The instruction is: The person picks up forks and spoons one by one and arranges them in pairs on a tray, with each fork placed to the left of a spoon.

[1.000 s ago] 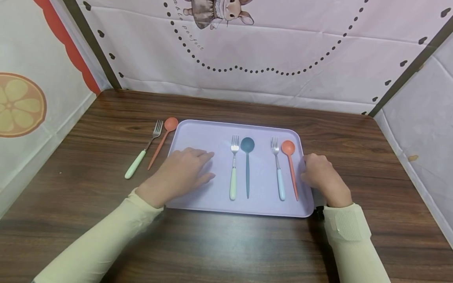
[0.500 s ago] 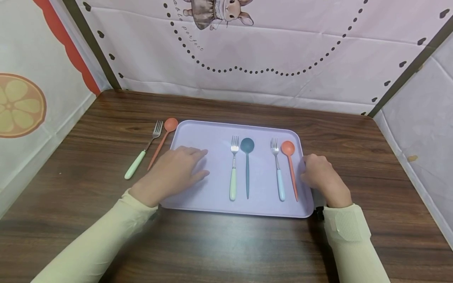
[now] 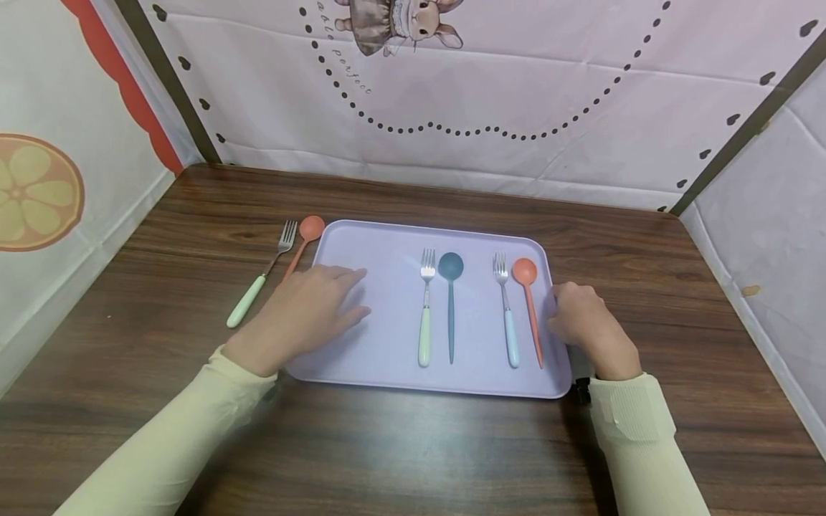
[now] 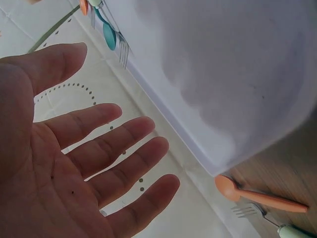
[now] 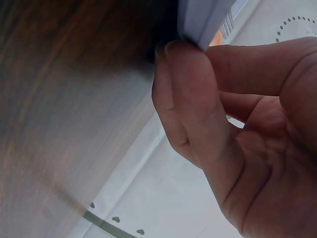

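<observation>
Brown tabletop (image 3: 413, 451) bears a lilac tray (image 3: 387, 337), its long axis running left to right. The right hand (image 3: 589, 322) pinches its right rim; the left hand (image 3: 297, 312), empty, fingers extended, hovers over its left end.

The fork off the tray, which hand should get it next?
Probably the left hand: it's open, holds nothing and is close to that fork. The right hand pinches the purple tray at its other end.

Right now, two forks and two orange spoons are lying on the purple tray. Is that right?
Not quite: only one is orange. In the head view, the purple tray holds an orange spoon and a dark teal spoon, along with a green-handled fork and a blue-handled fork.
</observation>
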### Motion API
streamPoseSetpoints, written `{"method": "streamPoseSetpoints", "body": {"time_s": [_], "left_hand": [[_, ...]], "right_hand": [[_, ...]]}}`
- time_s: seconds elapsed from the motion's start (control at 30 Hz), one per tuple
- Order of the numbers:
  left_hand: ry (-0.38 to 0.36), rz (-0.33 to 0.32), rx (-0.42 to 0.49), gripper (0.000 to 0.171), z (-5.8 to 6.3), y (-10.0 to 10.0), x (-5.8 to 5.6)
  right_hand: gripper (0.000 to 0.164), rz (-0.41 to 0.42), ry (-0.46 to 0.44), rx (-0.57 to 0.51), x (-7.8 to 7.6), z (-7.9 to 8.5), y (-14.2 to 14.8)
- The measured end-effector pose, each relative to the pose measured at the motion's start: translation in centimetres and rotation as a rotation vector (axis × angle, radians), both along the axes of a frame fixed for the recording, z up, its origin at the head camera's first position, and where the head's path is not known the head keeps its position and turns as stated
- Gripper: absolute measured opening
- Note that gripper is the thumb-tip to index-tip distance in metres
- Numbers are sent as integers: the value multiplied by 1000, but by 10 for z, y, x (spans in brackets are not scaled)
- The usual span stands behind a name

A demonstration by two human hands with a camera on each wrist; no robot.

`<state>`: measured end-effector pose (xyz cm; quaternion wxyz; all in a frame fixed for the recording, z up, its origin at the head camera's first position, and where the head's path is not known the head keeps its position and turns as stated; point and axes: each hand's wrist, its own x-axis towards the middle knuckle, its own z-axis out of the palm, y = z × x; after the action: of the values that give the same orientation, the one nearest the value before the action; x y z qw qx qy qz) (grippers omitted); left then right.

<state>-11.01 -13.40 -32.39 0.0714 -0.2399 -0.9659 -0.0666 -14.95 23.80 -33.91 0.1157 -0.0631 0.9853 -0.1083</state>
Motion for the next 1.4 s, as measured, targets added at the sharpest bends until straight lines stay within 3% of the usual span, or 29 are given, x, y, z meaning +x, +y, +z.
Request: {"method": "streamPoseSetpoints", "body": {"time_s": [0.43,0.73,1.13,1.4], "left_hand": [[21,4,15,50,-3,-10,-1],[16,54,56,47,1,-14,-3],[147,87,92,37,-3,-23,-4],[169,102,102,4,-2,-30,-5]], "right_hand": [[23,-15,-15,5,1,-2,0],[19,-31,-29,-7,1,-2,1],[19,-22,-17,-7,1,-1,1],[21,-24,-20,-12,1,0,0]]}}
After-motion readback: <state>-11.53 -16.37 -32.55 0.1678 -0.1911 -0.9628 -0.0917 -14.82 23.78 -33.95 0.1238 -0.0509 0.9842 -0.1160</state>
